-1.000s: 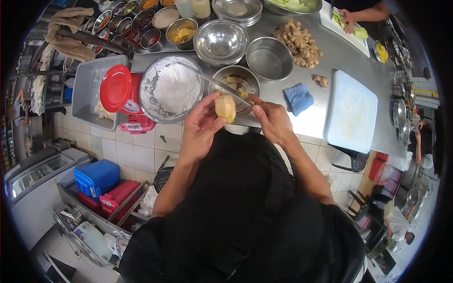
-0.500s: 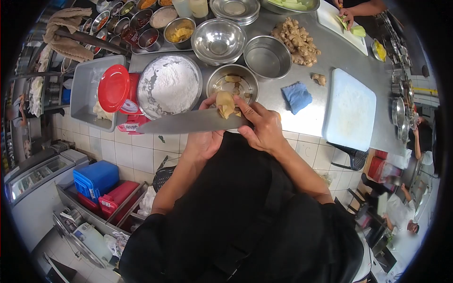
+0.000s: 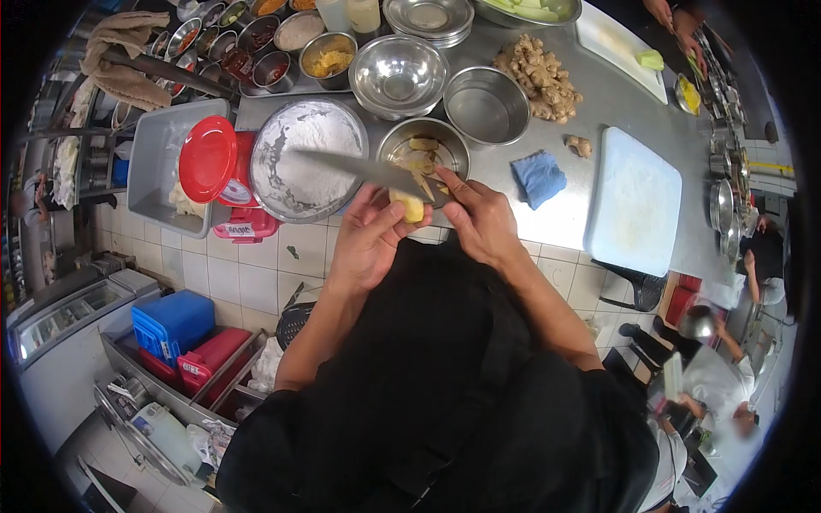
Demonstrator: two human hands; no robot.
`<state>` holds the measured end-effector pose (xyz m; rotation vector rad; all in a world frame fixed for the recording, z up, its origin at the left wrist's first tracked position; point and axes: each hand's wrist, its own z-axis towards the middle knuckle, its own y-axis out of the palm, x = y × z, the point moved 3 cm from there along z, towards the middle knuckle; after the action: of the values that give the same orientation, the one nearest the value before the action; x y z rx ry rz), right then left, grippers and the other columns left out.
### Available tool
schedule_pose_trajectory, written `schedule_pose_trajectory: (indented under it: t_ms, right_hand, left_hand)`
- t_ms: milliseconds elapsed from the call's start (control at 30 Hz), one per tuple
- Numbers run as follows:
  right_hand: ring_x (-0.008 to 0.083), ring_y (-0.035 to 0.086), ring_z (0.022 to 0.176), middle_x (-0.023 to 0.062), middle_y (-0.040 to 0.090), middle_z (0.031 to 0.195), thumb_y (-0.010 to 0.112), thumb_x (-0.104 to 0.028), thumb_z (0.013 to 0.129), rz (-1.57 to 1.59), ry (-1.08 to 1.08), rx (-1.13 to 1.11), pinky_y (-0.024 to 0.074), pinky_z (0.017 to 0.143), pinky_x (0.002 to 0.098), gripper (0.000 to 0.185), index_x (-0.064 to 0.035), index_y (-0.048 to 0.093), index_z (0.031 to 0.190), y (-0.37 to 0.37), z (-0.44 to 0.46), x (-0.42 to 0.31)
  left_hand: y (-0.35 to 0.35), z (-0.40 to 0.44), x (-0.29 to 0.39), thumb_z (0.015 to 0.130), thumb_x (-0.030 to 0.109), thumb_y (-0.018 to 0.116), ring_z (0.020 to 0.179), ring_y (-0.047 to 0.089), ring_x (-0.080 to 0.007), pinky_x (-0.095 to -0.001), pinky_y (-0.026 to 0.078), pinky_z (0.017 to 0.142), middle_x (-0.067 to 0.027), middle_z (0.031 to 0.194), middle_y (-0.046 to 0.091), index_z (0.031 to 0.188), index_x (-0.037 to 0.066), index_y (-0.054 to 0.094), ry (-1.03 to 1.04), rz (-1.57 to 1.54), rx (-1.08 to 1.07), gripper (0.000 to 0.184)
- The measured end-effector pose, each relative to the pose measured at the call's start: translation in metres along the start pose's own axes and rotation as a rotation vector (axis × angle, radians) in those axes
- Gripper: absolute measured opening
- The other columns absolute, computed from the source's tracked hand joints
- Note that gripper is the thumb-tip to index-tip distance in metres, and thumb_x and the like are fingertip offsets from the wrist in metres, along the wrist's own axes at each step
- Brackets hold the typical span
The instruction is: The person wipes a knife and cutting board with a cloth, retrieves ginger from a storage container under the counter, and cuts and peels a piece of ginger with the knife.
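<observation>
My left hand [image 3: 369, 244] holds a peeled yellow piece of ginger [image 3: 412, 208] by its sides. In my right hand [image 3: 487, 221] is a large knife [image 3: 355, 168], its blade pointing left over the edge of the powder bowl [image 3: 310, 161]. Thin peelings [image 3: 421, 175] lie against the blade, above a steel bowl [image 3: 462, 147] that has ginger pieces in it. A pile of unpeeled ginger [image 3: 539, 79] sits farther back, with one small piece [image 3: 580, 145] apart from it.
A blue cloth [image 3: 540, 179] and a white cutting board [image 3: 634, 201] are to the right. Steel bowls [image 3: 486, 106] stand behind. A red scale [image 3: 208, 160] and grey tub [image 3: 162, 128] are left. A co-worker's hands [image 3: 684, 34] show at the upper right.
The knife has swung up from level to a slant, and peelings now hang at its blade over the bowl. The ginger has turned in my left hand. The co-worker's hands have left the far board.
</observation>
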<state>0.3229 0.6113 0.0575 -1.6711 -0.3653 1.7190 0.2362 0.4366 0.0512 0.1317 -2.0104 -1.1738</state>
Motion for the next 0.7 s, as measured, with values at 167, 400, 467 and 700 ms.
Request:
schedule_pose_trajectory:
  t_ms: [167, 400, 467, 700]
  right_hand:
    - [0.0427, 0.068, 0.079, 0.0254, 0.07, 0.094, 0.056, -0.039, 0.101, 0.088, 0.196, -0.123, 0.0519, 0.074, 0.0467, 0.05, -0.0021, 0.063, 0.133, 0.004, -0.001, 0.029]
    - [0.0362, 0.07, 0.076, 0.0254, 0.07, 0.095, 0.062, -0.039, 0.098, 0.172, 0.128, -0.026, 0.0524, 0.069, 0.0434, 0.051, -0.0018, 0.064, 0.132, 0.001, 0.004, 0.008]
    - [0.0355, 0.069, 0.073, 0.0246, 0.069, 0.095, 0.064, -0.043, 0.096, 0.181, 0.069, 0.018, 0.0527, 0.067, 0.0432, 0.055, -0.0036, 0.062, 0.134, 0.003, 0.002, 0.006]
    - [0.0348, 0.063, 0.06, 0.0157, 0.061, 0.08, 0.064, -0.06, 0.09, -0.075, -0.145, 0.082, 0.0513, 0.057, 0.044, 0.074, -0.0124, 0.055, 0.145, 0.003, 0.0, -0.015]
  left_hand:
    - [0.004, 0.006, 0.008, 0.103, 0.013, 0.046, 0.112, 0.067, -0.0412, -0.048, 0.057, 0.099, -0.0295, 0.128, 0.058, 0.144, -0.004, 0.039, 0.005, -0.021, 0.065, 0.045]
    - [-0.03, 0.035, -0.016, 0.105, 0.036, 0.037, 0.082, 0.069, -0.0284, -0.0413, 0.06, 0.072, -0.0136, 0.094, 0.067, 0.119, 0.002, 0.057, -0.209, -0.184, -0.107, 0.042]
    - [-0.03, 0.039, -0.019, 0.104, 0.038, 0.04, 0.071, 0.066, -0.0256, -0.0394, 0.057, 0.064, -0.0088, 0.084, 0.064, 0.116, 0.005, 0.056, -0.286, -0.271, -0.18, 0.039]
    - [0.001, 0.052, -0.041, 0.106, 0.041, 0.041, 0.108, 0.063, -0.0218, -0.0363, 0.052, 0.094, -0.0084, 0.114, 0.064, 0.124, 0.008, 0.057, -0.122, -0.1, 0.107, 0.041]
